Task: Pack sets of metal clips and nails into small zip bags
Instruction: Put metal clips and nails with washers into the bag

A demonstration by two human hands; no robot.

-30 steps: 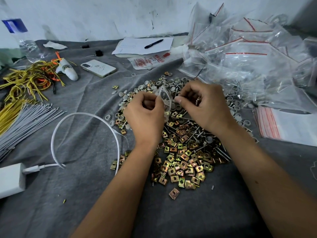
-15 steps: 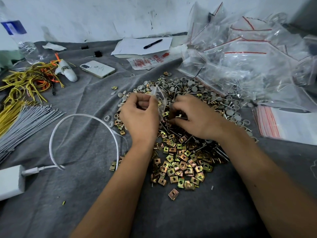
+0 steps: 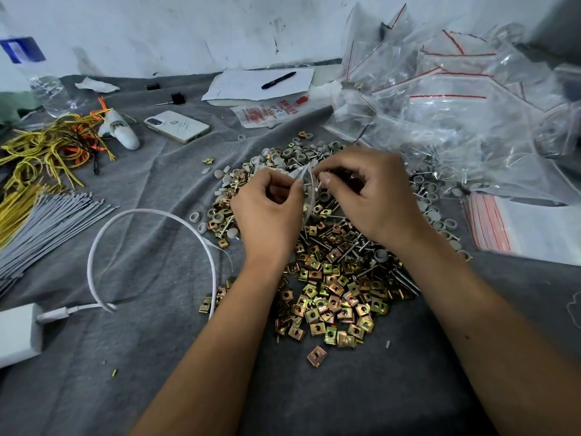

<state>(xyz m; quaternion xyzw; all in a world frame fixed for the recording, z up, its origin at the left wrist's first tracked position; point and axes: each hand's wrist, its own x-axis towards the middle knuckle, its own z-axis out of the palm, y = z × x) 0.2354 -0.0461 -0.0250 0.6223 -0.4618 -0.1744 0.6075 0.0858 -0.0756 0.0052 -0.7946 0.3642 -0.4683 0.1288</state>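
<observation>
Fingers [image 3: 290, 187] of the left hand [image 3: 267, 212] pinch a small clear zip bag [image 3: 309, 191] (mouth upward); the right hand [image 3: 374, 196] has curled fingers at its opening, contents hidden. Both hover over the heap of metal clips [image 3: 330, 297] and nails [image 3: 355, 247] on the grey worktop [image 3: 157, 357].

You had one small clear zip bag [image 3: 309, 187] held upright above the heap, its mouth up. Below it lay the brass-coloured square metal clips [image 3: 330, 297], mixed with long nails [image 3: 352, 247]. Filled bags [image 3: 440, 121] were piled far right, flat empty ones [image 3: 490, 225] beside them.
</observation>
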